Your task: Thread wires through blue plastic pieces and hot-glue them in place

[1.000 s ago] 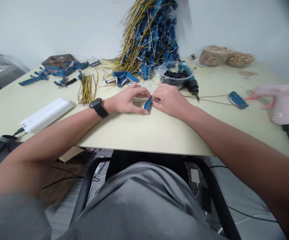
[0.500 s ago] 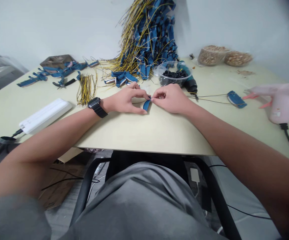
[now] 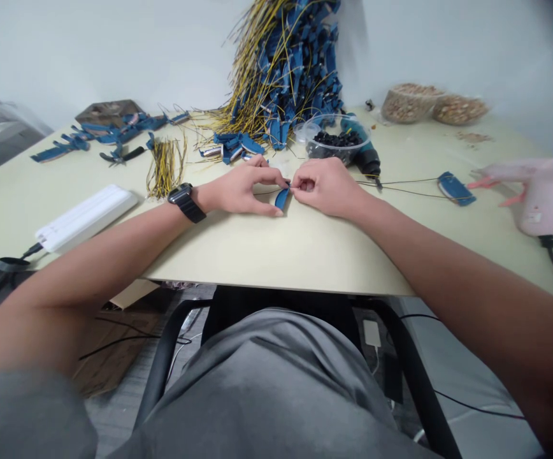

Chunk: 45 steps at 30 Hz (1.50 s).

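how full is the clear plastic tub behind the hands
Partly full: the clear plastic tub holds a layer of small black pieces low down, with bare clear wall showing between them and the rim.

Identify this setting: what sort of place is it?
Probably a small wire-assembly workbench: a heap of blue parts with yellow wires, a pink hot glue gun, and a small blue part pinched between the left hand and right hand.

We're sat at a cream-topped table (image 3: 276,255) set against a plain pale-grey wall (image 3: 114,51). Black chair (image 3: 166,344) under us, grey floor (image 3: 109,424) below, cardboard (image 3: 114,363) lying on it at left. Light's soft, even.
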Each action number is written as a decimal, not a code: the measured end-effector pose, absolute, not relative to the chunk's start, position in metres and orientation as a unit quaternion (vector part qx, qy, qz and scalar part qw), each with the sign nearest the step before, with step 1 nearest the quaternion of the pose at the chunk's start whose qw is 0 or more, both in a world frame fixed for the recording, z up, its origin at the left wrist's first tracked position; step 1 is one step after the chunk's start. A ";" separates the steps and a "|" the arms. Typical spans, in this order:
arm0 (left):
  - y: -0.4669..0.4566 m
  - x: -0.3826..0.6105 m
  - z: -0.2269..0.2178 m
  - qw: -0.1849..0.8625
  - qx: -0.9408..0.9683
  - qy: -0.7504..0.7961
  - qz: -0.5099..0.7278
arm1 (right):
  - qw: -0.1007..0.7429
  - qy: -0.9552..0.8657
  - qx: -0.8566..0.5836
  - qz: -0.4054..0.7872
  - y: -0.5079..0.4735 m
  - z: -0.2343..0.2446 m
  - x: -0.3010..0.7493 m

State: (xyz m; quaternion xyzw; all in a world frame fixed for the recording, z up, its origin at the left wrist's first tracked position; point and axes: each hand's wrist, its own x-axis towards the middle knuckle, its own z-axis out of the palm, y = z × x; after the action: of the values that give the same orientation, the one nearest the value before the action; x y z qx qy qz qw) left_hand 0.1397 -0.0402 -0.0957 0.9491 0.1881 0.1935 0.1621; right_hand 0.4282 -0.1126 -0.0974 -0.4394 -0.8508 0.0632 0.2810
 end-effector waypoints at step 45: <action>-0.043 0.139 -0.091 0.146 0.951 0.193 0.194 | 0.246 -0.888 -0.386 -0.032 -0.117 -0.103 0.418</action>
State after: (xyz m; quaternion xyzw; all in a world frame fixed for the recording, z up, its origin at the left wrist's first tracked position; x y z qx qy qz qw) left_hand 0.1391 -0.0427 -0.0905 0.9508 0.1925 0.1936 0.1462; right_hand 0.4182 -0.1167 -0.1033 -0.3862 -0.8885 -0.0317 0.2459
